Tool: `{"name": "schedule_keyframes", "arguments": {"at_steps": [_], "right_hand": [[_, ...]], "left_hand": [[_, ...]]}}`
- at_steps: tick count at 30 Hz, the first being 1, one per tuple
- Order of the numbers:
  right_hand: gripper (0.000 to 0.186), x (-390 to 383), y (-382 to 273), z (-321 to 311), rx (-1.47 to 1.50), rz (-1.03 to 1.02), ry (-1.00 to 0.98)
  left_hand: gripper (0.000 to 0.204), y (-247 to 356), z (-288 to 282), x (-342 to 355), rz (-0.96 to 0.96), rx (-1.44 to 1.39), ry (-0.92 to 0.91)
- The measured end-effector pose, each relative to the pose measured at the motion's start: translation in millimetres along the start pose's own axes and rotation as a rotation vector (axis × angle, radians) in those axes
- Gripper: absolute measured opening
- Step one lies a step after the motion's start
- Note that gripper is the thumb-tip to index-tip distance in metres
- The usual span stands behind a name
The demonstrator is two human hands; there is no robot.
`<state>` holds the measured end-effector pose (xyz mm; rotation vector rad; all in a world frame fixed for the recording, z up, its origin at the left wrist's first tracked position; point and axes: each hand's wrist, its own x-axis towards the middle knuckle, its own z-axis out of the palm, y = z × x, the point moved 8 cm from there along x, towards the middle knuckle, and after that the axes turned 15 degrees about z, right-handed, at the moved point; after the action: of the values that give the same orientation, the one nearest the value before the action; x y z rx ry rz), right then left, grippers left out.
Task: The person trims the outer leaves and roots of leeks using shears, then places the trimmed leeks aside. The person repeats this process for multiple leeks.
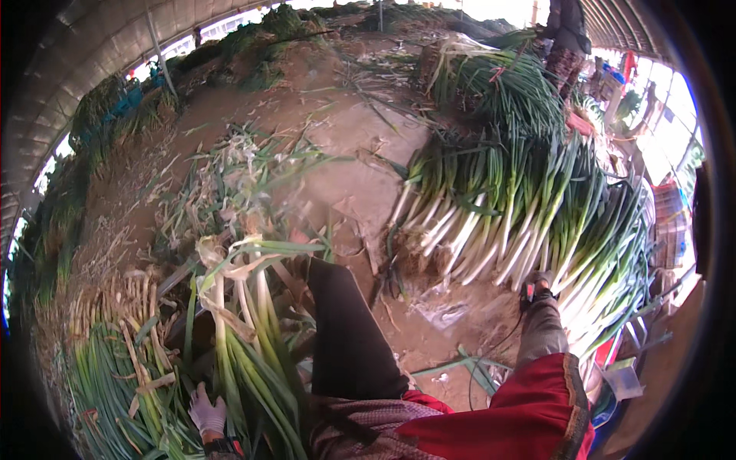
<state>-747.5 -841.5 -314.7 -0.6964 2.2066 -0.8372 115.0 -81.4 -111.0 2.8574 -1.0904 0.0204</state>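
Note:
My left hand [207, 412], in a pale glove, is low on the left with its thumb and fingers apart. It lies between a pile of untrimmed long green onions [115, 376] with dry, brownish stems and a nearer bunch of green onions [257, 360] with loose, peeling skins at its upper end. I see nothing held in it. My right hand [541, 280] reaches to the lower edge of a wide row of green onions [506, 215] with clean white stems. Its fingers are hidden or too dark to read, so I cannot tell its grip.
A dark trouser leg [345, 330] stands between both sides. Peeled skins and leaf scraps [238, 176] litter the brown ground. A tied green onion heap [498, 84] is at the back right, beside another person [566, 38]. A thin cable [491, 353] trails below my right hand.

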Motion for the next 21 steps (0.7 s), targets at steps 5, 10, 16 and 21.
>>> {"name": "schedule_keyframes", "arguments": {"at_steps": [5, 10, 16, 21], "right_hand": [[0.052, -87.0, -73.1, 18.2, -0.073, -0.217, -0.096], [0.053, -308.2, -147.0, 119.8, 0.182, -0.362, -0.737], [0.033, -654.1, -179.2, 205.7, -0.209, -1.338, -1.025], [0.032, -835.7, -117.8, 267.0, -0.816, -1.516, -1.091]], "left_hand": [[0.045, 17.0, -1.7, 11.5, 0.079, -0.06, -0.101], [0.034, 30.2, -12.8, -2.6, 0.042, -0.151, -0.067], [0.046, 1.5, -27.1, -24.9, -0.182, -0.01, -0.411], [0.051, -29.0, -57.0, -15.0, -0.314, -0.029, -0.381]]}}
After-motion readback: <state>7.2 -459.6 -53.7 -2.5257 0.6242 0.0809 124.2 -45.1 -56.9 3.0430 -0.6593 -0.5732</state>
